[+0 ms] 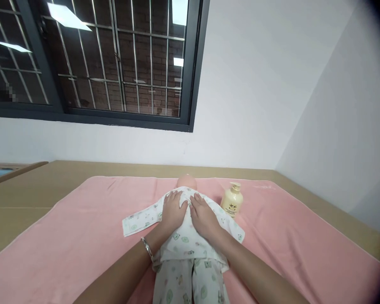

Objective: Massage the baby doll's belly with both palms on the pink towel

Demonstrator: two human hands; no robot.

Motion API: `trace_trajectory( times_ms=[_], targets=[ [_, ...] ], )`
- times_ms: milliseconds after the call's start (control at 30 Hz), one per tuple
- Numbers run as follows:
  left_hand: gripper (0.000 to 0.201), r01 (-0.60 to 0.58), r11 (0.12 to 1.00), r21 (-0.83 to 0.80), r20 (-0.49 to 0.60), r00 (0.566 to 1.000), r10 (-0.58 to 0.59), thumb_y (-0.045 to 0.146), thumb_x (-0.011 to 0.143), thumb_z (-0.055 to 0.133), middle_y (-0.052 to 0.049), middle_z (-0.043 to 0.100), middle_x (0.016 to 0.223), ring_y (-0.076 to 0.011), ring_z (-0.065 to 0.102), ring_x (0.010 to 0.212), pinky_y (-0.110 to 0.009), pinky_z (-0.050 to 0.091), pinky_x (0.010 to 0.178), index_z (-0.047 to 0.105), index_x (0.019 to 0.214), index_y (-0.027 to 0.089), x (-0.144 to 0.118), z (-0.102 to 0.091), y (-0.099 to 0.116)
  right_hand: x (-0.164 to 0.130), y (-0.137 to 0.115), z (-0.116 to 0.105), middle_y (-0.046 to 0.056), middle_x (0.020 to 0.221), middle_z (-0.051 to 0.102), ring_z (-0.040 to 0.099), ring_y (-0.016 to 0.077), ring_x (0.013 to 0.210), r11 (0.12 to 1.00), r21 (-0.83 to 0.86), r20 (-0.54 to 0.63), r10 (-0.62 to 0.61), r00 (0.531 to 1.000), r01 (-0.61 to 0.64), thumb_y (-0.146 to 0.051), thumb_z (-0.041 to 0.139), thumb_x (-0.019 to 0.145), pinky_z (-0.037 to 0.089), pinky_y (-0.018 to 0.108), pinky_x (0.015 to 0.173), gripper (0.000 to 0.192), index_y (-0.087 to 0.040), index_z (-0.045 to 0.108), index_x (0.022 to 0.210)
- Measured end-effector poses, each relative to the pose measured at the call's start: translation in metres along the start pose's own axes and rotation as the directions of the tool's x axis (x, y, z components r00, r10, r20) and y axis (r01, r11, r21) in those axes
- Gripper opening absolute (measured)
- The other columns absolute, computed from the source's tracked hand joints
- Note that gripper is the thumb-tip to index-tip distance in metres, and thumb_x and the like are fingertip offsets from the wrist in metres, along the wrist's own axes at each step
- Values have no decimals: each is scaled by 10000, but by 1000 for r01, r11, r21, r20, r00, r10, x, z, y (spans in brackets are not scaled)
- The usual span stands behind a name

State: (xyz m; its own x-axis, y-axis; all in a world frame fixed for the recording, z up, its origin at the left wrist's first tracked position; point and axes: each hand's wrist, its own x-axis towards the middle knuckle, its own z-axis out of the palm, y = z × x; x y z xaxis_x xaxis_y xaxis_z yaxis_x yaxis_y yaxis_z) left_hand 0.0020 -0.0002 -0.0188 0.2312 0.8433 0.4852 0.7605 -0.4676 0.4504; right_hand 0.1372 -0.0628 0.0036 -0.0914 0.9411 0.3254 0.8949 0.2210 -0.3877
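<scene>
Doll (186, 183) lies face-up in white printed pyjamas (187, 245), sleeve spread flat. Left hand (173, 210) and right hand (203, 216) rest on chest, fingers extended, gripping nothing.

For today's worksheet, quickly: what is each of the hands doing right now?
Left hand: open, flat, palm down on the doll's patterned top, gripping nothing.
Right hand: open, flat on the same top beside it, gripping nothing.

The doll (186, 236) is cut off below the knees by the bottom edge; the label on the bottle (232, 199) is perhaps too small to read.
</scene>
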Motion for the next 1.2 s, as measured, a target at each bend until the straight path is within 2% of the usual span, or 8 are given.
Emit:
trace_trajectory(
  times_ms=[200,400,500,700,800,900,1033,1200],
  targets=[
    [418,-10,1000,-16,-40,999,9,316,907,437,-115,580,1344,-273,463,1303,-492,293,1141,561,1272,156,-2,-1,2,18,23,5,127,1527,331,248,233,1447,999,48,-26,14,1000,-13,-374,272,1010,157,451,1201,537,-98,402,1452],
    [417,-9,1000,-10,-52,999,8,308,914,438,-133,588,1330,-275,478,1291,-500,321,1130,566,1268,131,-2,0,0,2,2,3,149,1529,323,214,288,1453,992,-118,-111,18,994,-32,-305,286,997,181,458,1190,510,-85,450,1427],
    [404,-19,1000,6,-58,998,19,301,919,437,-135,601,1311,-274,501,1262,-485,347,1116,582,1252,123,-3,-1,1,-4,-7,3,129,1520,349,242,271,1445,990,-140,-84,-10,996,-2,-253,272,988,197,434,1189,506,-85,440,1435],
    [350,-51,994,97,-110,992,62,225,937,382,-104,643,1223,-259,551,1177,-426,437,1023,644,1162,170,-19,-9,20,7,8,2,132,1514,360,282,264,1429,998,-63,-58,24,998,-28,-311,299,994,212,463,1179,508,-106,423,1441],
    [312,-49,989,140,-103,993,64,220,923,409,-94,663,1157,-271,571,1117,-450,434,999,666,1098,192,-22,-13,25,7,7,2,144,1510,362,285,268,1427,997,-69,-52,32,998,-36,-272,284,990,215,462,1176,505,-85,416,1440],
    [322,-52,991,123,-64,996,60,248,907,436,-101,656,1157,-275,569,1118,-462,410,1025,634,1151,177,-15,-14,18,-3,-5,4,163,1488,392,302,292,1416,992,-117,-51,29,998,-35,-251,281,983,222,454,1172,507,-64,436,1428],
    [455,-33,997,68,18,999,32,267,886,447,-147,562,1338,-288,465,1288,-454,349,1102,533,1304,109,-2,-8,2,-15,-18,5,177,1438,457,368,301,1376,986,-165,-55,-12,998,3,-266,328,971,227,464,1165,486,-82,492,1390],
    [452,-31,998,62,-16,999,32,318,922,406,-147,548,1364,-288,441,1315,-483,312,1126,539,1309,128,-4,-1,0,-1,-3,2,149,1468,427,338,277,1399,996,-84,-74,14,997,-20,-309,311,983,239,434,1164,499,-101,481,1404]
  ],
)
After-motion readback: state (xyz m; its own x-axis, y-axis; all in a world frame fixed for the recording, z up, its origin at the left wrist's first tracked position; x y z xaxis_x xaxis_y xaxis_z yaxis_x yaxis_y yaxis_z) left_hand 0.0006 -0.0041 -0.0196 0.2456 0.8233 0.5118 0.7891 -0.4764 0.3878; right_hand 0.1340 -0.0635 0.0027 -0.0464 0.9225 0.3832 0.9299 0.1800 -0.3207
